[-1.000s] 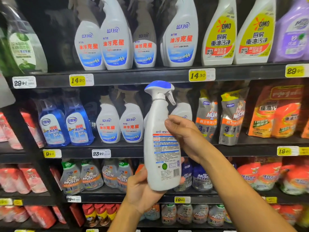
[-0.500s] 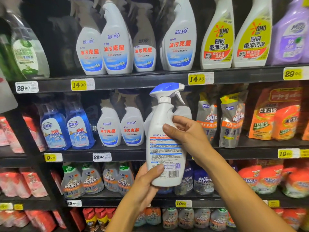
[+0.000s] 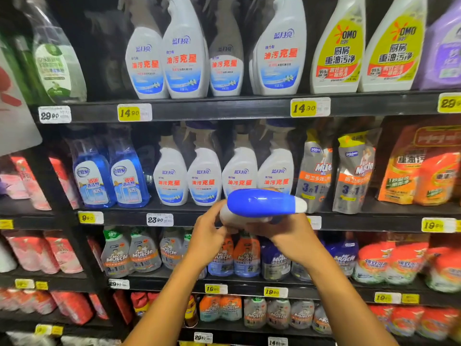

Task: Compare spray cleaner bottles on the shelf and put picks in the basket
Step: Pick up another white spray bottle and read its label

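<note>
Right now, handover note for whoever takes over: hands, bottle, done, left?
Left hand: grips the spray bottle low on its body.
Right hand: grips the same bottle from the other side.
Bottle: tipped so its blue trigger head faces the camera, in front of the 23.90 tag.
Done: one bottle picked off the shelf.
Left: decide, put it in the basket; no basket in view.

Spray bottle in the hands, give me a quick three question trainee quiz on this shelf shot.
1. True or false: the spray bottle stands on the shelf.
2. What colour is its trigger cap?
3. Which price tag sits just left of the left hand? A 14.90, B 23.90, C 19.90

Key: 1 false, both the left hand and the right hand hold it. 2 blue. 3 B.
</note>
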### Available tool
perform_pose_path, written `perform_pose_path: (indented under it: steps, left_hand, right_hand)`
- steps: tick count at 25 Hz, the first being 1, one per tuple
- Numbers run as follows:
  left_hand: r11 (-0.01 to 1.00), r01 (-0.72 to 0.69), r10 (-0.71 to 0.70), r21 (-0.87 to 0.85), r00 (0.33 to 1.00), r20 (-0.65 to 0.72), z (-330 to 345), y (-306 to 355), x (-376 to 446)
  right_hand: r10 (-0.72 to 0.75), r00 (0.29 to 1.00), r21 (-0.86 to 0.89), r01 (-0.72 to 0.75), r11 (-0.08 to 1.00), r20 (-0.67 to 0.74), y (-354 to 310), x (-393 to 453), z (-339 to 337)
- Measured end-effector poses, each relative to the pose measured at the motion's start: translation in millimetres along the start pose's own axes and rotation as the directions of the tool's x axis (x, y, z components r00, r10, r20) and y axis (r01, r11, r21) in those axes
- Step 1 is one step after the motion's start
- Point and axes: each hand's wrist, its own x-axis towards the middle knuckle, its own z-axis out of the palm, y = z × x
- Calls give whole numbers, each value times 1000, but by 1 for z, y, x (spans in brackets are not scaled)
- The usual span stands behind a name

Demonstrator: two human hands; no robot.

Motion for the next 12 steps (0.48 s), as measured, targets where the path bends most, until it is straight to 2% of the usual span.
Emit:
perform_pose_path:
  steps: [5, 10, 12]
  left_hand:
    - [993, -120, 119, -14, 991, -58, 2, 2, -6]
    - [984, -158, 151, -81, 985, -88, 7, 5, -12]
    - [989, -139, 133, -40, 983, -125, 10, 6, -14]
  right_hand:
    - [130, 991, 257, -129, 958, 13, -14, -10, 12]
    - [187, 981, 316, -193, 929, 48, -29, -13, 16]
    - [152, 988, 174, -154, 973, 26, -32, -14, 17]
